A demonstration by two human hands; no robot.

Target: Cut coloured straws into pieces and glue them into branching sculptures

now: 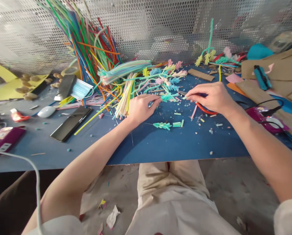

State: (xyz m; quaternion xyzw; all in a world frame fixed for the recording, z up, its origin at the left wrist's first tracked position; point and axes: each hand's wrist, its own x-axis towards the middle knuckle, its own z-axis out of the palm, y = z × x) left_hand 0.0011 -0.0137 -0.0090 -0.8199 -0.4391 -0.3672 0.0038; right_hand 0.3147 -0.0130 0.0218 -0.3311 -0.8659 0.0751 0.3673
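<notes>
My left hand [144, 107] is closed, with thumb and forefinger pinching a teal pipe-cleaner sprig [169, 97] that points to the right. My right hand [211, 96] is closed too, its fingertips pressed together just right of the sprig; what they hold is too small to make out. A red-handled tool [206, 110], partly hidden, shows below that hand. Nearer the table edge lie a mint-green sprig on a thin wire [162, 125] and short green cut pieces [178, 124]. Pale pipe-cleaner stems [125, 101] are bunched beside my left wrist.
Colourful pipe cleaners [87, 55] lean on the perforated metal panel [148, 29]. A phone [71, 123], a white mouse [46, 112] and a face mask [81, 89] are at left. Finished-looking sprigs [160, 78] are piled behind; cardboard [270, 70] and a purple power strip [268, 119] are at right.
</notes>
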